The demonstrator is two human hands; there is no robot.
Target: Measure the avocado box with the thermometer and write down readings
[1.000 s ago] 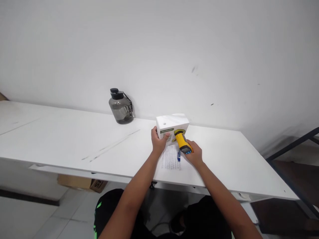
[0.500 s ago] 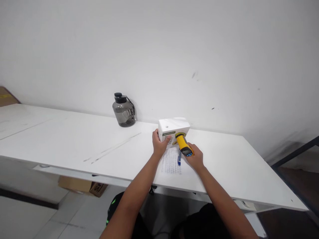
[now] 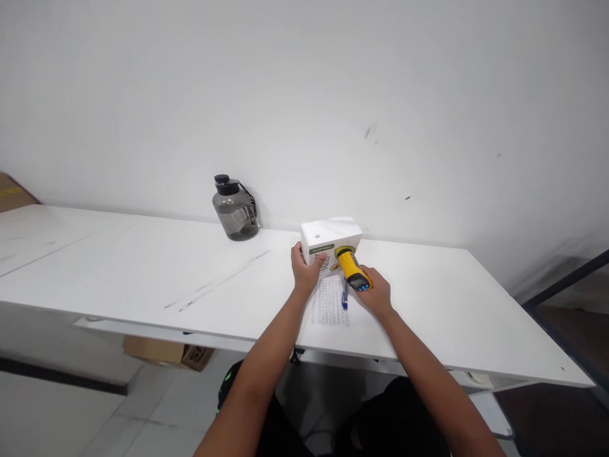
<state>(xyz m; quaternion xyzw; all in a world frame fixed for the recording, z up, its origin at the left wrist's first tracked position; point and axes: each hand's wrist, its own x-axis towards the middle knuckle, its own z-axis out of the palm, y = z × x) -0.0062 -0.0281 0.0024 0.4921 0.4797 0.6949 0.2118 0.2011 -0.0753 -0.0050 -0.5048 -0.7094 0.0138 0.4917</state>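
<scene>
My left hand [image 3: 305, 270] grips the left side of a white printed box [image 3: 332, 232], its thumb across the front face. Green and dark lettering shows on that face. In my right hand [image 3: 377, 291] is a yellow and black infrared thermometer [image 3: 353, 270], fingers wrapped round its handle. Its nose points at the box front, very close; whether they touch I cannot tell. A small display and blue buttons face me. Below the box lies a sheet of handwritten paper [image 3: 328, 304], with a blue pen [image 3: 345, 296] on its right part.
A grey translucent water bottle [image 3: 235, 212] with a black lid stands by the wall, left of the box. The white table [image 3: 124, 266] runs along the wall. Cardboard boxes sit at far left [image 3: 14, 193] and under the table [image 3: 162, 351]. A dark metal frame [image 3: 566, 279] stands at right.
The view has shifted slightly. Both hands keep their grips, and the box and thermometer stay in nearly the same positions relative to each other.
</scene>
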